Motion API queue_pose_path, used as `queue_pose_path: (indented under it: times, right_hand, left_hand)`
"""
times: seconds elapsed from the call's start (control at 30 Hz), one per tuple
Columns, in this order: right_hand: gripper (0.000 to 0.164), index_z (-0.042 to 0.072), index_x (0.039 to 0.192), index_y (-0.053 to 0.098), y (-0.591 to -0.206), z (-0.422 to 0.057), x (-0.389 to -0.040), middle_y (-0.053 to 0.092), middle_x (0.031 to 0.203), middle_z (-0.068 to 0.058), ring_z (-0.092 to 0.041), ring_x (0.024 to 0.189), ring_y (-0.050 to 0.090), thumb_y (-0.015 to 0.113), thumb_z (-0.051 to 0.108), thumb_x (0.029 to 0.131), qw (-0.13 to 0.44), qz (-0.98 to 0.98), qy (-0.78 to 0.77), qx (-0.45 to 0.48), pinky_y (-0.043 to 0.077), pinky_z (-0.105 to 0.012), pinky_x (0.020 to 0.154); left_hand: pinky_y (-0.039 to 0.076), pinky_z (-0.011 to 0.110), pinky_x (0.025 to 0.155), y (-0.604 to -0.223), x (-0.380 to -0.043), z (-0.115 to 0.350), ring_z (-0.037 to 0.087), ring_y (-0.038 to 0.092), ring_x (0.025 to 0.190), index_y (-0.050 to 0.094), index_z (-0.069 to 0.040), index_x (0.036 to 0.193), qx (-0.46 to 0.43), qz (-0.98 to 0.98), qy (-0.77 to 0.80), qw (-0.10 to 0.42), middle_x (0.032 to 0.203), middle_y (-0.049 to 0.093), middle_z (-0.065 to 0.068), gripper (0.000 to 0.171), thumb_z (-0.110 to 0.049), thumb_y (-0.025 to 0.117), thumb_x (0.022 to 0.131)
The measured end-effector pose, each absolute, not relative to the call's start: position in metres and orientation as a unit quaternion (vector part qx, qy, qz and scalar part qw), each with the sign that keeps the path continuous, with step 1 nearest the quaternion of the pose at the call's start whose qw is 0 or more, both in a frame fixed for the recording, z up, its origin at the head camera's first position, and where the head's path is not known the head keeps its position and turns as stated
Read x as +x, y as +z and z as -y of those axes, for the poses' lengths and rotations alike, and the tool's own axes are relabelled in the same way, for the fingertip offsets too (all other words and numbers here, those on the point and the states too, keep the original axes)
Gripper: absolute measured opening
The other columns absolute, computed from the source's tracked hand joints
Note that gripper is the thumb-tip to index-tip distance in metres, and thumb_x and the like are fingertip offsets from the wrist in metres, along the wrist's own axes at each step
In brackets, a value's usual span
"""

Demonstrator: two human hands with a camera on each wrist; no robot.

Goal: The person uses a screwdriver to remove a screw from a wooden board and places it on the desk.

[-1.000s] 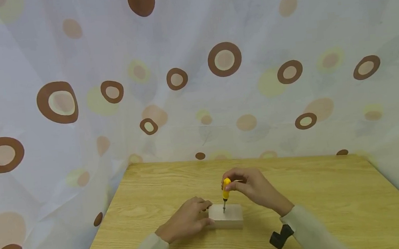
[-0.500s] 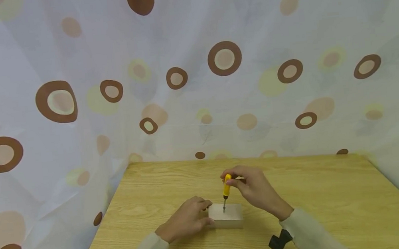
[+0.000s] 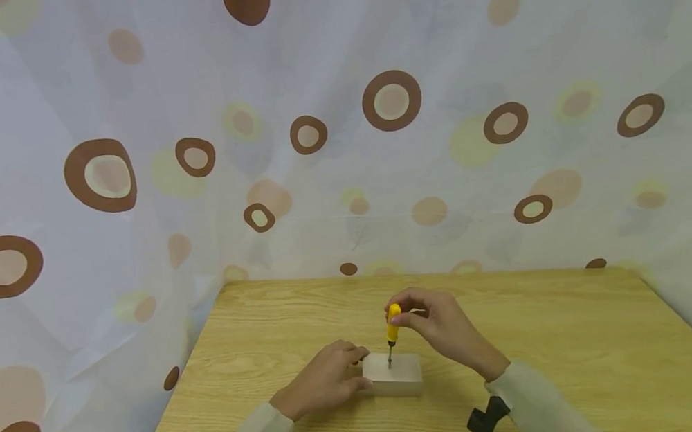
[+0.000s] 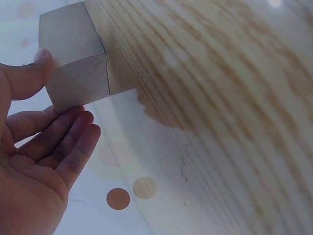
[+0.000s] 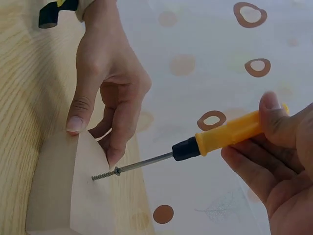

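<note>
A pale wooden block [image 3: 399,378] lies on the table, and my left hand [image 3: 330,377] grips its left end. In the left wrist view the thumb presses one side of the block [image 4: 73,39] while the fingers lie along the opposite side. My right hand [image 3: 440,325] pinches the yellow handle of a screwdriver [image 5: 230,132] between thumb and fingers. Its shaft slants down to a screw [image 5: 105,175], whose tip is in the block's top face. Much of the screw's thread shows above the wood, and the screwdriver tip meets its head.
The wood-grain table [image 3: 558,341] extends around the block on all sides. A white curtain [image 3: 342,174] with brown and beige spots hangs behind and to the left. A black strap piece [image 3: 489,418] hangs at the right wrist.
The right hand and screwdriver handle have shifted slightly, the screwdriver staying on the screw. The left hand and block keep their places.
</note>
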State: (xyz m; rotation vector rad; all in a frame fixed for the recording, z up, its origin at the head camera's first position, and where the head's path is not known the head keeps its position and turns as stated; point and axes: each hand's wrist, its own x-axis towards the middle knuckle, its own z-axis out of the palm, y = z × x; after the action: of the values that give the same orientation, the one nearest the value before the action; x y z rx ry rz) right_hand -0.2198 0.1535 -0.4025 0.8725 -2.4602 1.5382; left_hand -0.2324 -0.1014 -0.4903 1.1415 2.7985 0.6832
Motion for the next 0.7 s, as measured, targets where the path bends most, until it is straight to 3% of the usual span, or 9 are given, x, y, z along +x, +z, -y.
queue_pose_path:
  times: [0.2,0.37,0.53,0.7]
  right_hand:
    - [0.013,0.019,0.112,0.073,-0.4016,-0.1580,-0.2216,0.072,0.110,0.000,-0.019,0.101,0.069,0.070,0.017,0.099,0.017,0.800,0.522,0.294,0.058,-0.032,0.089]
    - [0.021,0.019,0.112,0.073,-0.4038,-0.1507,-0.2169,0.073,0.102,0.004,-0.014,0.090,0.072,0.078,0.028,0.093,0.074,0.815,0.509,0.265,0.060,-0.031,0.081]
    - [0.018,0.015,0.108,0.075,-0.4027,-0.1490,-0.2149,0.075,0.099,0.004,-0.013,0.086,0.073,0.079,0.019,0.092,0.118,0.818,0.502,0.256,0.060,-0.028,0.077]
    - [0.020,0.018,0.114,0.075,-0.3974,-0.1543,-0.2160,0.074,0.109,0.000,-0.016,0.098,0.072,0.072,0.010,0.097,0.062,0.806,0.511,0.293,0.059,-0.029,0.086]
  left_hand:
    - [0.053,0.035,0.098,-0.4893,-0.2334,0.0997,0.016,0.061,0.116,0.067,-0.006,0.134,0.360,-0.907,0.219,0.028,0.128,0.067,0.003,0.050,-0.037,0.075,0.096]
    - [0.053,0.036,0.098,-0.4894,-0.2326,0.1008,0.016,0.061,0.117,0.066,-0.005,0.135,0.359,-0.906,0.222,0.029,0.129,0.066,0.004,0.050,-0.036,0.074,0.096]
    - [0.053,0.035,0.097,-0.4888,-0.2334,0.1008,0.016,0.061,0.116,0.067,-0.005,0.134,0.368,-0.902,0.224,0.023,0.128,0.067,0.004,0.050,-0.035,0.075,0.096]
    - [0.053,0.034,0.097,-0.4890,-0.2336,0.1000,0.015,0.061,0.116,0.067,-0.004,0.133,0.367,-0.902,0.225,0.022,0.127,0.068,0.003,0.049,-0.035,0.076,0.095]
